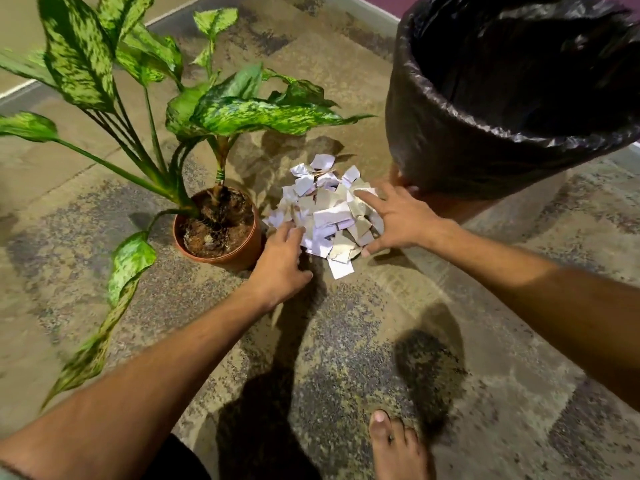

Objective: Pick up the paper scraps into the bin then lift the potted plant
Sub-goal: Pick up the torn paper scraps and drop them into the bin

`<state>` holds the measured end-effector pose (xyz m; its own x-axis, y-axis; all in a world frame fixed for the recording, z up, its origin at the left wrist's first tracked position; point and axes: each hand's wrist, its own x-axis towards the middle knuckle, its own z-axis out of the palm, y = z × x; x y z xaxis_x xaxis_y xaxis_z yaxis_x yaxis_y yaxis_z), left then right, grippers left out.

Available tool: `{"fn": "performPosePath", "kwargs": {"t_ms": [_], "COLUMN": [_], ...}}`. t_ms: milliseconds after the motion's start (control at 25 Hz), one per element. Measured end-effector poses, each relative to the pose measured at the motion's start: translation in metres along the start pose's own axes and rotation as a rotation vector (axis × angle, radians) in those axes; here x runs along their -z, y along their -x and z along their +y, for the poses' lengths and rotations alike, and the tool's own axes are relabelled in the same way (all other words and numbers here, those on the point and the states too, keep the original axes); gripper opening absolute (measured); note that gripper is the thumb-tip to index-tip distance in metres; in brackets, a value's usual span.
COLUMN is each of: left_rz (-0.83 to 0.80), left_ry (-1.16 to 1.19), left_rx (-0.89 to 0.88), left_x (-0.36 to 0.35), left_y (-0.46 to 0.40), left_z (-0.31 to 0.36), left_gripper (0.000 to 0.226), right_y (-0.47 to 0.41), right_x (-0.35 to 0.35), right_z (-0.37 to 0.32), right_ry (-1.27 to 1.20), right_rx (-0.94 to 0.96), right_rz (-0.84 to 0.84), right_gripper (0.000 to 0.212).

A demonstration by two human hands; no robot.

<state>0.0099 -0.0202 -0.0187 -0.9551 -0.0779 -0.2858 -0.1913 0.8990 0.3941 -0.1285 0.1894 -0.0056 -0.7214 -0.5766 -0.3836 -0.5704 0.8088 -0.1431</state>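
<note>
Grip: our left hand [280, 265] and right hand [398, 220], fingers spread, press in on the paper scraps [329, 216] from either side; nothing is lifted.
Bin [502, 109]: black-lined, just beyond the scraps on our right.
Potted plant [218, 226]: just left of the scraps, beside our left hand.
Scraps: heaped on the carpet [346, 341].
Foot [394, 445]: bare, nearer us than the scraps.

Mottled beige-grey carpet [346, 341], pale skirting [367, 8], purple wall [391, 0]
</note>
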Motion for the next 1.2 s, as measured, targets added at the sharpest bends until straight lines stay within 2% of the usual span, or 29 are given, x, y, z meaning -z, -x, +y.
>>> {"fn": "performPosePath", "kwargs": {"t_ms": [120,280,440,600,720,880,1040,1200], "left_rz": [-0.001,0.025,0.018,-0.010,0.003,-0.051,-0.153,-0.205], "left_ry": [0.078,0.165,0.177,0.194,0.221,0.194,0.177,0.049], "left_rx": [0.054,0.116,0.206,0.174,0.168,0.215,0.207,0.141], "left_x": [-0.003,-0.001,-0.003,-0.001,-0.004,-0.006,-0.008,-0.014], "left_y": [-0.012,-0.028,-0.041,-0.043,-0.042,-0.047,-0.047,-0.040], "left_z": [0.001,0.006,0.004,-0.004,-0.004,-0.007,-0.008,-0.010], "left_gripper": [0.105,0.117,0.119,0.119,0.087,0.075,0.106,0.112], "right_y": [-0.026,-0.063,-0.102,-0.132,-0.144,-0.141,-0.124,-0.091], "right_x": [-0.002,0.000,0.010,0.012,0.011,-0.005,-0.019,-0.027], "right_z": [0.006,-0.005,-0.020,-0.037,-0.043,-0.045,-0.052,-0.053], "right_ry": [-0.060,-0.086,-0.123,-0.176,-0.184,-0.152,-0.044,-0.117], "right_rx": [0.007,0.021,0.040,0.085,0.135,0.139,0.209,0.215], "right_rz": [-0.035,-0.002,-0.022,-0.060,-0.145,-0.217,-0.222,-0.257], "right_gripper": [0.118,0.100,0.088,0.078,0.081,0.095,0.103,0.102]}}
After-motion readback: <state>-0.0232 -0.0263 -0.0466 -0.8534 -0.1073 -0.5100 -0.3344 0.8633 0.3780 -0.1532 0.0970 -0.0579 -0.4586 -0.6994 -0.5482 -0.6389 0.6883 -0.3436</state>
